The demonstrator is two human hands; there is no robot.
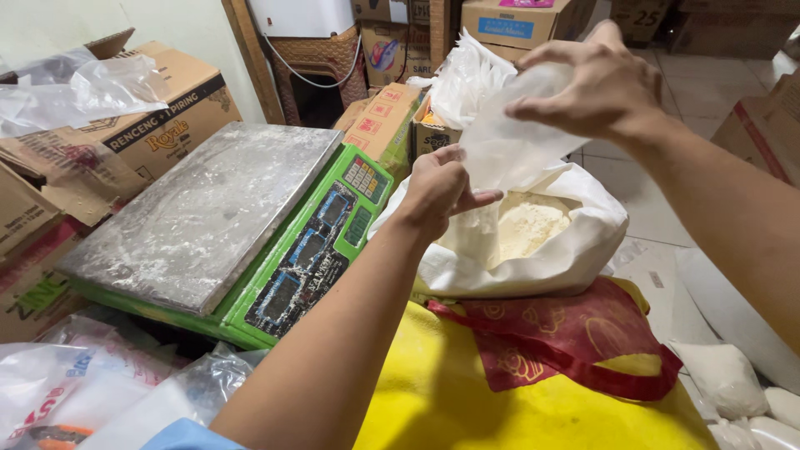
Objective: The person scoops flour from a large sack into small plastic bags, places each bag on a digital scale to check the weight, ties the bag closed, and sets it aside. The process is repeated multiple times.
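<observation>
Both arms reach forward, left hand (439,190) low, right hand (593,92) raised, fingers pinched closed.

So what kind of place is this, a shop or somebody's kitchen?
Probably a small shop's storeroom or packing corner. A green weighing scale dusted with powder, an open sack of flour-like powder and stacked cardboard boxes suggest goods are weighed and bagged here.
</observation>
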